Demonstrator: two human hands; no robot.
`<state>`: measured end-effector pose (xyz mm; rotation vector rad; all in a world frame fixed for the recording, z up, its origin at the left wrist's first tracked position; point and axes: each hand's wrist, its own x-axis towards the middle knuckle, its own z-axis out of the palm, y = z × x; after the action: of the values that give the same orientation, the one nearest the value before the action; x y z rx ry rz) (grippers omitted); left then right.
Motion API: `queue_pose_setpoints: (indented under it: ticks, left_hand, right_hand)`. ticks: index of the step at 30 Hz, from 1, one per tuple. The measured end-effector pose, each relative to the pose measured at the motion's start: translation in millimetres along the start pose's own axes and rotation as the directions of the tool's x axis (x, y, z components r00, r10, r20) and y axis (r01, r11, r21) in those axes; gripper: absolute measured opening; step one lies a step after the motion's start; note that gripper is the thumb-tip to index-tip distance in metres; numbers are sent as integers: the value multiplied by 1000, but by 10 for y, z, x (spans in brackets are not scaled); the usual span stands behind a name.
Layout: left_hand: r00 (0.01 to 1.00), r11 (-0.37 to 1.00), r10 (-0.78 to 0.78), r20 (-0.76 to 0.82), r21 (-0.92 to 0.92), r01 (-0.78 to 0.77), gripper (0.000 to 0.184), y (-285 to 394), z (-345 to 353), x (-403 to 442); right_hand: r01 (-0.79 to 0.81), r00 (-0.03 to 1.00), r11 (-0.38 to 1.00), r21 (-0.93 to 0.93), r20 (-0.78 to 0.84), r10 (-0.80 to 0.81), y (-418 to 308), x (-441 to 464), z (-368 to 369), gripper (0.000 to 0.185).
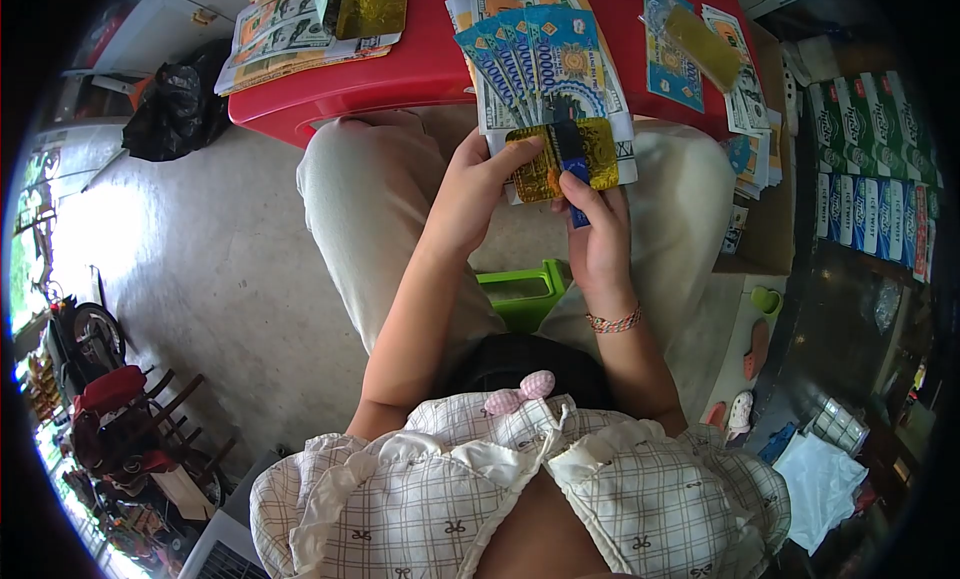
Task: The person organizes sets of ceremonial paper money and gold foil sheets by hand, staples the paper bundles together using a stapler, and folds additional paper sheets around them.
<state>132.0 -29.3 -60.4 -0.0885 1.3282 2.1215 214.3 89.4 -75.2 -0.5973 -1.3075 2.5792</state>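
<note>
Left hand (482,179), right hand (600,237), holding gold packet (599,149), (blue strip (569,143) across)

I log remotely: green cartons (868,129), "Huda"; blue-white cartons (870,213), "ICE"; blue notes (568,57), numerals with repeated zeros.

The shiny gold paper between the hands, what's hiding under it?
Printed papers stick out past the gold paper, with blue notes fanned on them. What lies right beneath the gold paper is covered, so I can't tell.
</note>
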Motion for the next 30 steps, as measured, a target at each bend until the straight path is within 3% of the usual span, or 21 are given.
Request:
queue_pose_setpoints:
  ticks: [4, 6, 10, 12, 17, 30]
  left_hand:
    - [1000, 997, 13, -5, -80, -13, 28, 74, 95, -40]
    - [999, 975, -41, -23, -217, 35, 35, 101, 120, -56]
    - [998, 971, 41, -50, -232, -52, 30, -47, 175, -12]
    - [997, 984, 54, 53, -174, -44, 29, -71, 187, -14]
    - [1000, 979, 12, -12, -201, -14, 26, -127, 217, -12]
    - [984, 978, 117, -137, -158, -138, 21, -163, 206, -14]
  right_hand:
    - [1, 1000, 1000, 18, -5, -1, -35, 0, 44, 30]
    - [3, 1000, 1000, 8, -5, -3, -19, 0, 27, 31]
    - [25, 1000, 999, -39, -11, -25, 12, 7, 7, 32]
    - [25, 1000, 998, -53, 3, -24, 26, -4, 1, 30]
    - [8, 1000, 996, -85, 27, -6, 30, 3, -27, 28]
    - [-50, 997, 995, -86, 62, 55, 7, 2, 25, 27]
